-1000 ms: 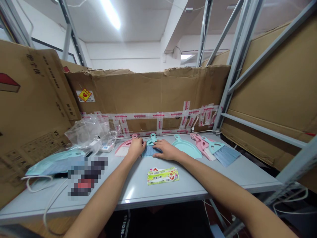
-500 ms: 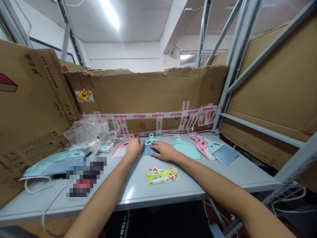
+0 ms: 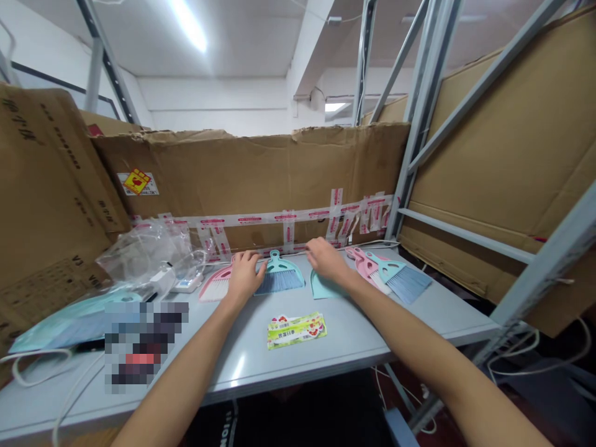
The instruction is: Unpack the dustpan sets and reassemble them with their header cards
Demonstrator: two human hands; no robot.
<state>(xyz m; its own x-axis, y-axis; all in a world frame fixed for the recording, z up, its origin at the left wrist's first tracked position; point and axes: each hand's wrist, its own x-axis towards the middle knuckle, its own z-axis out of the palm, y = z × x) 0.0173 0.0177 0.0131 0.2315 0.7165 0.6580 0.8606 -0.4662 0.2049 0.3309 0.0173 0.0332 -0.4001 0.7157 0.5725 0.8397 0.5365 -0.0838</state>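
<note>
The left hand [image 3: 244, 276] is resting with a loose curl on the pink brush [image 3: 216, 287], just beside the blue brush [image 3: 279, 280], which is lying flat between the two hands with its teal handle pointing away from the person. The right hand [image 3: 326, 259] is arching over the upper end of the teal dustpan [image 3: 321, 287], covering its handle, with the fingers bunched downward. Neither hand looks widely spread, but the pictures do not show whether either one is pinching anything. To the right, the pink dustpans [image 3: 365, 266] are lying beside the hand, and a second blue brush [image 3: 403, 280] is resting against them. A printed packet [image 3: 296, 331] is lying on the grey table [image 3: 419, 326] between the forearms. On the left, a plastic bag [image 3: 144, 254] is bunching up beside a white device [image 3: 184, 282], and a pixelated patch [image 3: 144, 347] is hiding whatever lies there. Taped cardboard [image 3: 246, 180] is standing behind everything.
</note>
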